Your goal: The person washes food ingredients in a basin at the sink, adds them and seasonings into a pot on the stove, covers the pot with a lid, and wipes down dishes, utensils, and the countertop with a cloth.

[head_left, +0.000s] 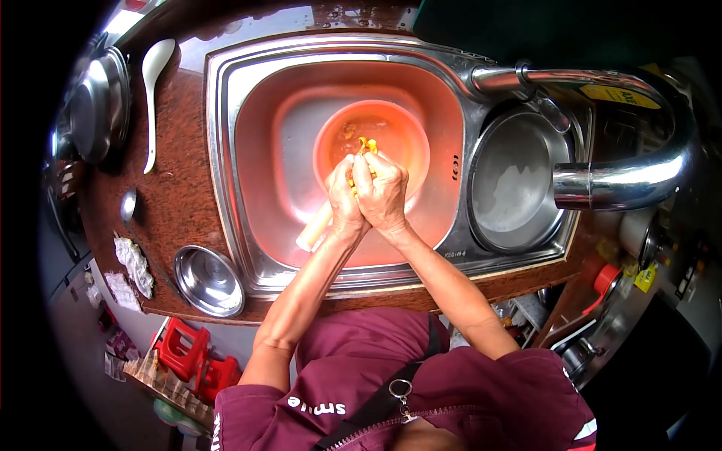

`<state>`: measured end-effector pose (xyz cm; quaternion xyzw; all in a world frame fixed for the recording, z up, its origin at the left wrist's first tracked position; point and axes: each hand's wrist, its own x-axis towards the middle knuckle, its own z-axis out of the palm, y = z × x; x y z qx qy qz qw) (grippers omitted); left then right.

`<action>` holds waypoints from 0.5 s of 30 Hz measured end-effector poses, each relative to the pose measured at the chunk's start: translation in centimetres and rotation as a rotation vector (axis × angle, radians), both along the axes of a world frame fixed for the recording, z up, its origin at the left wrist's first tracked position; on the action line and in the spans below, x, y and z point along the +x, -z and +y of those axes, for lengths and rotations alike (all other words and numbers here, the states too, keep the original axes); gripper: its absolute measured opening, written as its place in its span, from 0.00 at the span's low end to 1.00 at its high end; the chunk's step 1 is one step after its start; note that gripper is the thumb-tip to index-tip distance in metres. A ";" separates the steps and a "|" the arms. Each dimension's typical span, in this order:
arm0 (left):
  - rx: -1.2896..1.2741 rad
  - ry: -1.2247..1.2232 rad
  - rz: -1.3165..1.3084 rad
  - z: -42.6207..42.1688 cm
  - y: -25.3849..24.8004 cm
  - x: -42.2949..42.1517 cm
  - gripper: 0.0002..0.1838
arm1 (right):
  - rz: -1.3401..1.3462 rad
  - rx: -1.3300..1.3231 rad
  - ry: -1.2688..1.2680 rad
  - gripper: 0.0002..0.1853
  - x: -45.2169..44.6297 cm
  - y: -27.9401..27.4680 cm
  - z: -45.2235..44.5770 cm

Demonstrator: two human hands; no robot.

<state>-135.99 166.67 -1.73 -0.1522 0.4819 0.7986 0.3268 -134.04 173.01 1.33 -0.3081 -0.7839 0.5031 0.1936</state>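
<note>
Word "smile" in head view is printed in white on maroon shirt [489, 398], and "AXE" can be read on yellow label [623, 95] near the curved, shiny metal tap [617, 185]. Left hand [346, 199] and right hand [385, 194] are pressed together, clamped on yellow-orange pieces [366, 146], over round orange dipper [410, 139] inside the smooth metal sink [224, 128]

Brightly lit sink [274, 173], glare on chrome faucet [628, 189], fisheye curving, black corners
</note>
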 end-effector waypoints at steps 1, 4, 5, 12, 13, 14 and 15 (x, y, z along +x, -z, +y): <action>0.024 -0.010 -0.021 0.0 0.0 0.0 0.14 | -0.007 0.001 -0.001 0.11 0.0 0.1 0.0; 0.078 -0.059 -0.118 0.0 -0.2 0.1 0.13 | -0.021 0.003 -0.010 0.11 0.0 0.3 0.0; 0.078 -0.073 -0.131 0.1 -0.4 0.1 0.13 | -0.022 0.005 -0.012 0.11 0.0 0.4 0.0; 0.012 -0.100 -0.157 0.1 -0.3 0.5 0.13 | -0.048 -0.029 -0.001 0.12 0.2 0.9 -0.2; 0.013 -0.106 -0.170 0.1 -0.1 0.6 0.13 | -0.051 -0.030 -0.003 0.12 0.2 1.0 -0.2; 0.016 -0.126 -0.180 0.1 0.0 0.6 0.12 | -0.054 -0.032 -0.004 0.12 0.2 1.1 -0.2; 0.019 -0.147 -0.190 0.2 0.0 0.7 0.12 | -0.058 -0.034 -0.006 0.12 0.2 1.2 -0.2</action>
